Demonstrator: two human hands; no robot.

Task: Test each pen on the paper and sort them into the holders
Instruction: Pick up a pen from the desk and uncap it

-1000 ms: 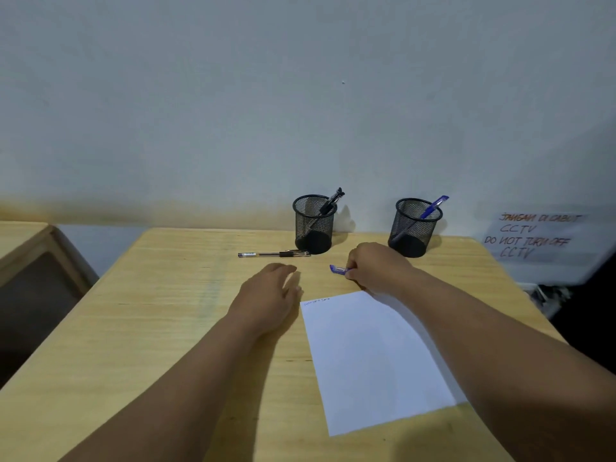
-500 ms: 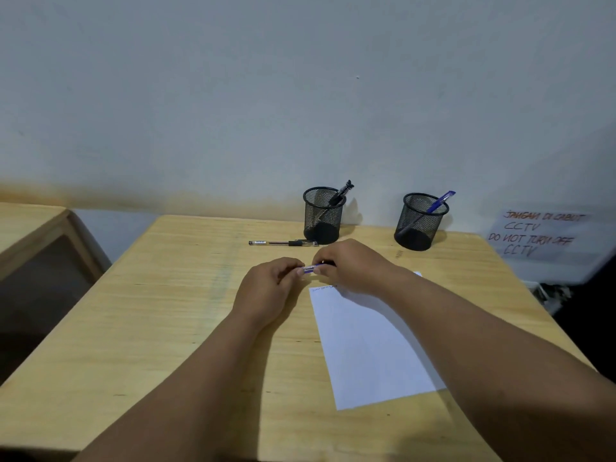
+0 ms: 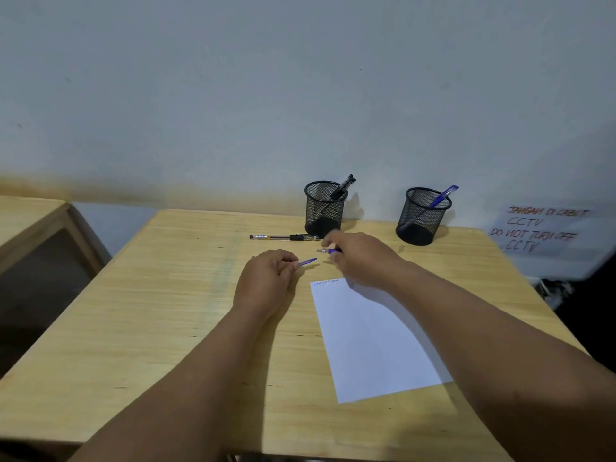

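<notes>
My left hand (image 3: 266, 278) rests on the table (image 3: 166, 311), fingers curled, pinching a blue cap (image 3: 308, 261) that points out toward my right hand (image 3: 360, 258); cap and pen are apart, a small gap between them; my right hand is closed around a blue pen (image 3: 328, 251), of which only the tip end shows, sticking out leftward from the fingers; the rest of the barrel is hidden in the grip; the right hand is motion-blurred, so finger placement is unclear. Paper (image 3: 373, 338) lies flat under and below my right wrist, its top left corner just below the gap between both hands; faint scribbles run along its top edge, too small to read. Beyond my left hand, a black pen (image 3: 283, 237) lies flat on the table, capped, its right end near the base of the left holder (image 3: 324, 208); that holder stands just beyond my right hand and has one black pen (image 3: 343, 186) leaning in it; the right holder (image 3: 422, 216) stands well to the right of my right hand, with one blue pen (image 3: 443, 195) leaning in it. Note (image 3: 540, 231) on the wall (image 3: 300, 95), far right: "DO NOT TURN OFF CCTV".
</notes>
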